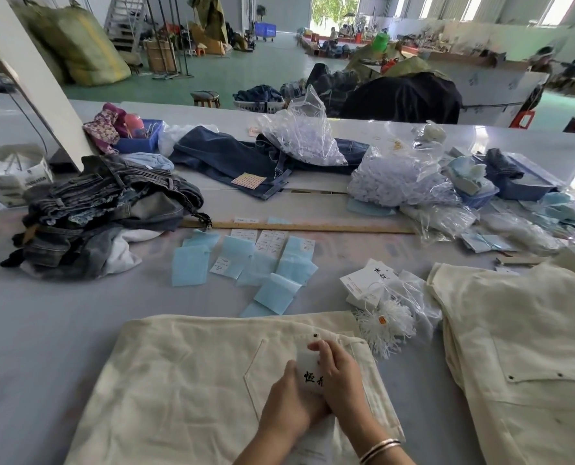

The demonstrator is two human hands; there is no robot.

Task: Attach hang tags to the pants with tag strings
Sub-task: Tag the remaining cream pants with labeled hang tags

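Note:
Cream pants [185,384] lie flat on the table right in front of me, back pocket up. On them, near the waistband, sits a white hang tag [309,374] with black characters. My left hand [288,402] grips the tag's lower left side. My right hand [338,377] curls over its right edge and top, near a dark rivet. The string is not visible under my fingers. A bundle of white tag strings [385,325] lies just right of the pants, next to a small stack of hang tags [366,283].
More cream pants [521,347] are piled at the right. Light blue slips and size labels [246,263] lie beyond, then a wooden ruler [313,227]. A heap of denim [105,209] sits at the left; plastic bags of strings [393,179] at the back right.

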